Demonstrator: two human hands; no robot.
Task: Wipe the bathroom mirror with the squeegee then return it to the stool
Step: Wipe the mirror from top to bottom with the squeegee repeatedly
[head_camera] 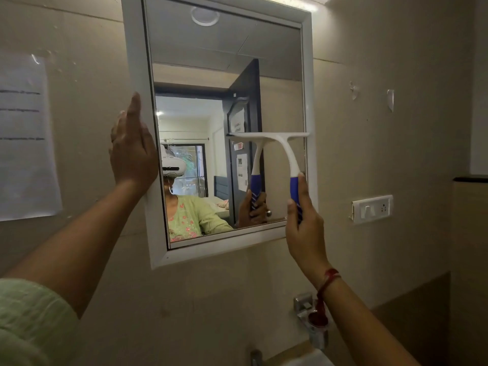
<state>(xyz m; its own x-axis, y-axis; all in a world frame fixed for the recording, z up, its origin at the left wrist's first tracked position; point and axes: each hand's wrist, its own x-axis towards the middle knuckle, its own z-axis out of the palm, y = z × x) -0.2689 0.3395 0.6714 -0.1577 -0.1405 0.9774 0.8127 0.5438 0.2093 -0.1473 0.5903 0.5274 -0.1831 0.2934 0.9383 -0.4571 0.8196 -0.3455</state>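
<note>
The white-framed bathroom mirror (307,75) hangs on the beige wall, filling the upper middle of the view. A squeegee (286,149) with a white T-shaped head and a blue handle rests against the glass on the right side, its blade level about halfway down. My right hand (303,225) grips the blue handle from below. My left hand (133,151) lies flat on the mirror's left frame edge, fingers pointing up. The stool is not in view.
A taped paper sheet (23,138) hangs on the wall at left. A white switch and socket plate (372,208) sits right of the mirror. A chrome fitting (306,310) and a tap (254,357) stand below. A dark-topped ledge (470,179) is at far right.
</note>
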